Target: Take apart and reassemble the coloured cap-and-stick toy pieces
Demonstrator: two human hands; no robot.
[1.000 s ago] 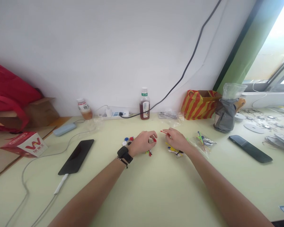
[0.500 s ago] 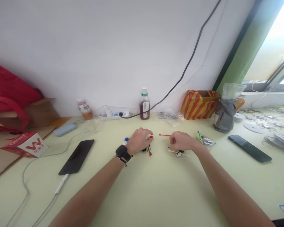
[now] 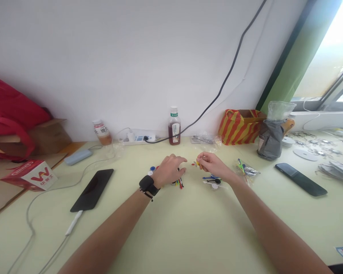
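Observation:
My right hand is closed in a pinch on a small yellow plastic pointer, just above the red pointer, which it partly covers. Blue, black and white pointers with round ends lie in a small heap below that hand. My left hand, with a black watch at the wrist, is held over another group, thumb and forefinger apart and nothing visible between them. From under it stick out thin coloured pointer ends and a blue disc; the rest of that group is hidden.
A clear bag of coloured parts lies right of my right hand. A dark bottle stands by the wall near a power strip. Phones lie left and right, the left one on a cable.
My right hand has moved up and left from the small heap, now with the yellow pointer pinched in it. The red round piece by my left fingertips is no longer visible.

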